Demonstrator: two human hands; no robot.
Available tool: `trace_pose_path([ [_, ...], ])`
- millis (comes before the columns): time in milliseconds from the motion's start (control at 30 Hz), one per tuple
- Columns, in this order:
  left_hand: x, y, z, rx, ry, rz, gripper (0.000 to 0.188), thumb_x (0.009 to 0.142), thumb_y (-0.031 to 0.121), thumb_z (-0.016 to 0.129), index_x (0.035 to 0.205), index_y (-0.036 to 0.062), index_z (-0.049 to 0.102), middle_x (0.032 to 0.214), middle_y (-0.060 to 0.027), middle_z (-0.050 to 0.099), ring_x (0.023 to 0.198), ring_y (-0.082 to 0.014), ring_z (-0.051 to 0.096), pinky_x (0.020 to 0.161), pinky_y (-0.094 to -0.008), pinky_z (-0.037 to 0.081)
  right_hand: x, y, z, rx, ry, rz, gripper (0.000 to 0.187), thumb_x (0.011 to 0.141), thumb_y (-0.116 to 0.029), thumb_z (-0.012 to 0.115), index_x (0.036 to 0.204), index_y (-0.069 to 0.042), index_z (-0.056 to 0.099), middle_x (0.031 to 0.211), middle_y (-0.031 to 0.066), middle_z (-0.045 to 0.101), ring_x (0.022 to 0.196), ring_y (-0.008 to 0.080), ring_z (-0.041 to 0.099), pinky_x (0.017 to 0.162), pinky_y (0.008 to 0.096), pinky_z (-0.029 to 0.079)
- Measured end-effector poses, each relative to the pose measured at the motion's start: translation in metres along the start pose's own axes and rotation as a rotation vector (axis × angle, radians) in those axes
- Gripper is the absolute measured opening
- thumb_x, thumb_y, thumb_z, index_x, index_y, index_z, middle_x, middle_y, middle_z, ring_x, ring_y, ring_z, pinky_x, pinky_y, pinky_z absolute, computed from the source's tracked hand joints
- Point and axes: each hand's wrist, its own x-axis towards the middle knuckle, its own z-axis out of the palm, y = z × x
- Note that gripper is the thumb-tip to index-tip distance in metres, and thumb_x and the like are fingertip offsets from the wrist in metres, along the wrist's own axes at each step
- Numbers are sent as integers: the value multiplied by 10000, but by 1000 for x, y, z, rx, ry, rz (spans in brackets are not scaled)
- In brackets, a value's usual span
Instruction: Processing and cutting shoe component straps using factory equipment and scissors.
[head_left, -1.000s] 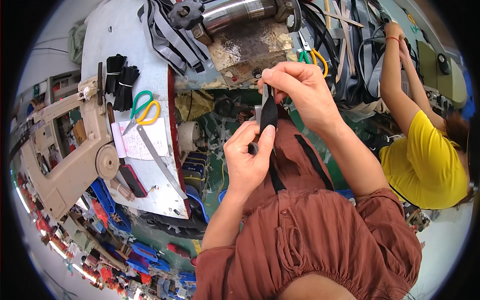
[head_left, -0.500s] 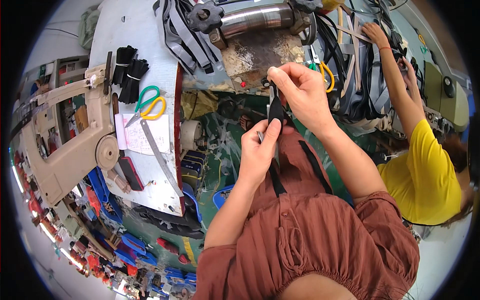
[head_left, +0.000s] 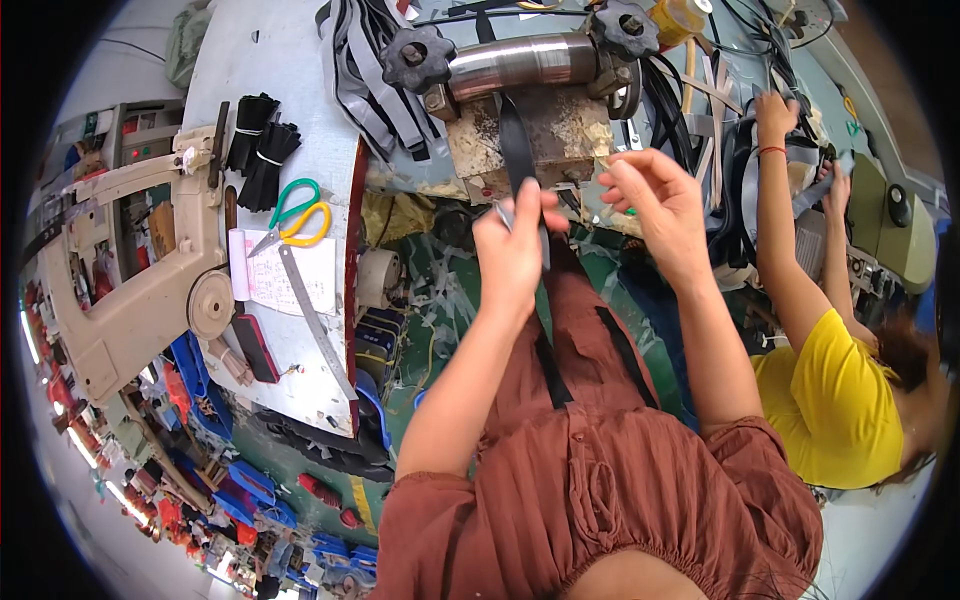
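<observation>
Beside roller (head_left: pixel 520 65), black strap (head_left: pixel 518 150), hands (head_left: pixel 515 250)

A grey table (head_left: pixel 290 60) fills the view from 10 to 12 o'clock, its near edge trimmed in dark red. A beige sewing machine (head_left: pixel 130 290) stands at 9 o'clock. Green-and-yellow scissors (head_left: pixel 298 215), a paper sheet (head_left: pixel 290 275) and a steel ruler (head_left: pixel 318 325) lie near the table edge. A steel roller (head_left: pixel 520 62) with black knobs sits at 12 o'clock. Blue bins (head_left: pixel 235 480) crowd the floor at 7 o'clock. A person in a yellow shirt (head_left: pixel 835 405) works at 3 o'clock.
</observation>
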Motion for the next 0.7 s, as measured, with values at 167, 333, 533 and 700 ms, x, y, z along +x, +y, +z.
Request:
trace_pose_path([
  [167, -47, -30, -18, -70, -55, -129, 310, 950, 282, 490, 892, 7, 620, 654, -16, 610, 452, 4, 342, 424, -185, 255, 46, -24, -22, -23, 224, -208, 201, 885, -181, 589, 937, 9, 626, 826, 52, 649, 719, 84, 583, 673, 216, 455],
  [333, -65, -35, -19, -84, -45, -165, 305, 950, 280, 492, 911, 4, 614, 684, -31, 626, 440, 5, 336, 407, -184, 258, 137, -46, -37, -95, 166, -389, 372, 869, -355, 593, 961, 0, 660, 906, 83, 663, 829, 140, 607, 780, 263, 468],
  [533, -26, -11, -5, -207, -20, -79, 291, 949, 265, 499, 909, 0, 611, 656, -17, 603, 432, 13, 300, 404, -184, 220, 235, -47, 8, -940, -610, -303, 644, 820, -607, 513, 1008, -9, 662, 976, 115, 655, 912, 210, 610, 859, 329, 453],
  [700, 11, 12, 9, -272, 4, 53, 303, 951, 264, 496, 905, -20, 591, 680, -81, 610, 385, -12, 298, 378, -193, 205, 244, -51, 43, -686, -1073, -164, 681, 840, -622, 470, 1152, -30, 596, 1097, 126, 608, 975, 203, 594, 927, 343, 397],
])
